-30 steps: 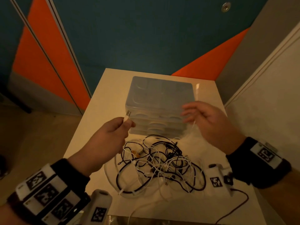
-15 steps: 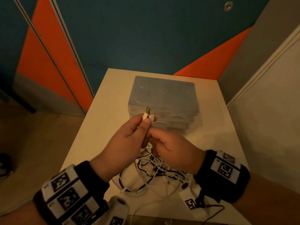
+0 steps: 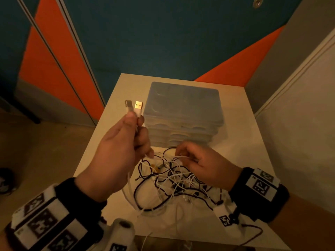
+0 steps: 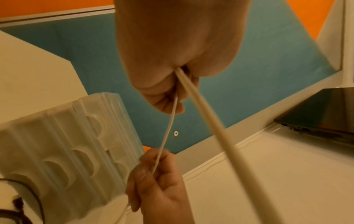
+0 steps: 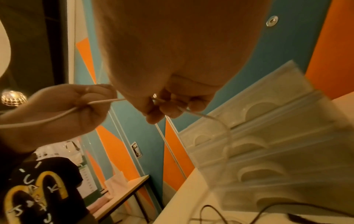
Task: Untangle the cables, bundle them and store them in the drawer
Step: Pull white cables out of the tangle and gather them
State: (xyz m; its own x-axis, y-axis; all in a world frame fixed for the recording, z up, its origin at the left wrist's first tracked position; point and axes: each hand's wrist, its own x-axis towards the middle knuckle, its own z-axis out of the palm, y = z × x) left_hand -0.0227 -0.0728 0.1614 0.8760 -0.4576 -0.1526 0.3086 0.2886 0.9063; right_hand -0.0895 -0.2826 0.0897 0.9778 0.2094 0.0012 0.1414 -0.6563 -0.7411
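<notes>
My left hand (image 3: 126,142) is raised over the table's left side and pinches both plug ends (image 3: 135,107) of a white cable side by side, the plugs pointing up. The white cable (image 4: 168,127) runs from that hand down to my right hand (image 3: 195,160), which pinches a strand of it (image 5: 107,101) just above the pile. A tangle of black and white cables (image 3: 172,180) lies on the white table (image 3: 116,134) in front of a translucent drawer unit (image 3: 183,109) whose drawers are closed.
The table stands in a corner, with a blue and orange panel wall behind and a white wall (image 3: 299,124) on the right. A closed dark laptop (image 4: 325,115) lies on a surface off to the side. The floor drops away left of the table.
My hands have come apart. The left rose, holding both plugs, which had been in separate hands a second ago. The right slid down along the white cable to the pile.
</notes>
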